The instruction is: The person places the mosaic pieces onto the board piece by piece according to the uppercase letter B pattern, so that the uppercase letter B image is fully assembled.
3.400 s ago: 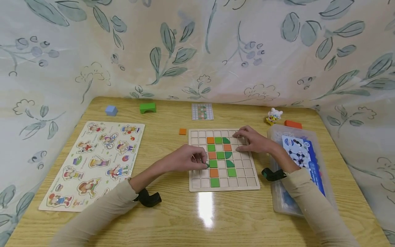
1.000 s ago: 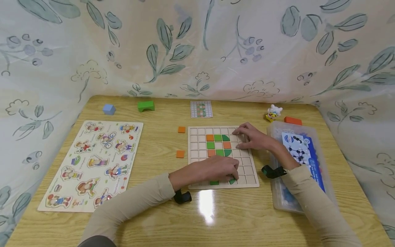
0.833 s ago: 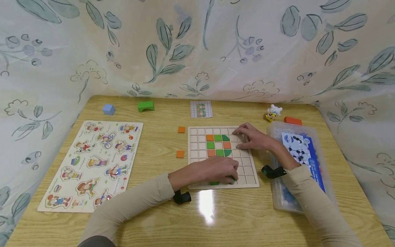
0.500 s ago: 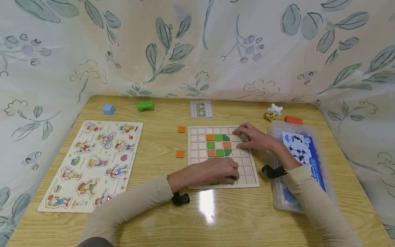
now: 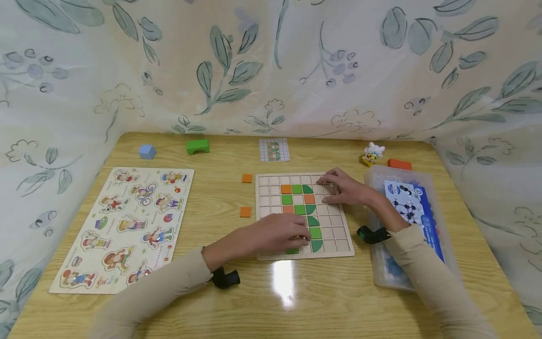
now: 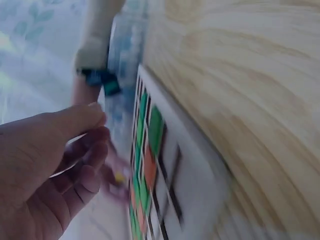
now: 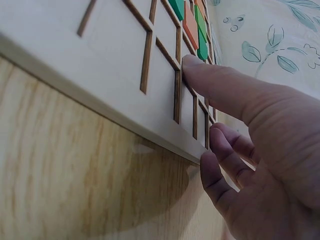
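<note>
Wooden grid board (image 5: 304, 256): lies flat at the middle of the table (image 5: 296, 301), cells partly filled with orange and green tiles.
Left hand (image 5: 277, 234): lies over the board's near-left cells, fingers curled down onto the tiles near the bottom row; whether it pinches a tile I cannot tell. The left wrist view is blurred and shows loosely bent fingers (image 6: 85, 170) close above the board.
Right hand (image 5: 345, 188): rests on the board's far-right corner, forefinger stretched flat onto the cells, other fingers bent at the edge. It holds nothing.
Green tiles (image 5: 314, 232): square and quarter-round pieces run down the board just right of the left hand.
Loose orange tiles (image 5: 245, 212): two on the table, just left of the board.
Pattern card (image 5: 274, 150): beyond the board, near the curtain.
Picture puzzle (image 5: 123, 226): well to the left.
Plastic box (image 5: 408, 221): just beside the board's right edge, under the right forearm.
</note>
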`<state>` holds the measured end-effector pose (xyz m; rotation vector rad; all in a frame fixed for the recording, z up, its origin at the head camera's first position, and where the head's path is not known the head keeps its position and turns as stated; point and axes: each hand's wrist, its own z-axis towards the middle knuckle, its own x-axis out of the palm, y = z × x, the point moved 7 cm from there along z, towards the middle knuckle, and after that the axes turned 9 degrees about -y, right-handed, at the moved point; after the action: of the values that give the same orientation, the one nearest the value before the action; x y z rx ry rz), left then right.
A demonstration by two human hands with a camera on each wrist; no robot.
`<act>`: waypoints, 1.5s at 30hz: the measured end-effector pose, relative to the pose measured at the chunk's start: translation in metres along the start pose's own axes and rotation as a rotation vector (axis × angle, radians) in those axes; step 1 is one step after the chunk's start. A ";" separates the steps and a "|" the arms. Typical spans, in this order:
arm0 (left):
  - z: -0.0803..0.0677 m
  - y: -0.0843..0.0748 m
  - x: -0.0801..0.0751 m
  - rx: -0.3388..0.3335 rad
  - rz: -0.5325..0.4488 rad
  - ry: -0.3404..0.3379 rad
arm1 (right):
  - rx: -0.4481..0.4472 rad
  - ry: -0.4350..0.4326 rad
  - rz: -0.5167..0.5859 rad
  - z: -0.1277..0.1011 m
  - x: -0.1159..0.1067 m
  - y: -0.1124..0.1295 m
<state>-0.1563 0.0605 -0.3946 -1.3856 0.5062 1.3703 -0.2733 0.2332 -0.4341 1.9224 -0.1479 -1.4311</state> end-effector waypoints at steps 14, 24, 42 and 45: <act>-0.126 0.092 -0.052 -0.501 -0.350 -0.409 | 0.030 0.013 0.002 0.001 0.002 0.000; -0.127 0.103 -0.046 -0.557 -0.373 -0.418 | 0.016 0.009 0.000 0.003 0.003 0.000; -0.119 0.126 -0.023 -0.701 -0.349 -0.197 | 0.024 0.006 -0.001 0.002 0.004 0.006; -0.115 0.126 -0.022 -0.698 -0.314 -0.196 | 0.028 -0.004 -0.007 0.000 0.002 0.006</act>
<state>-0.2193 -0.0897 -0.4490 -1.7576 -0.3520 1.4563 -0.2702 0.2281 -0.4326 1.9442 -0.1640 -1.4441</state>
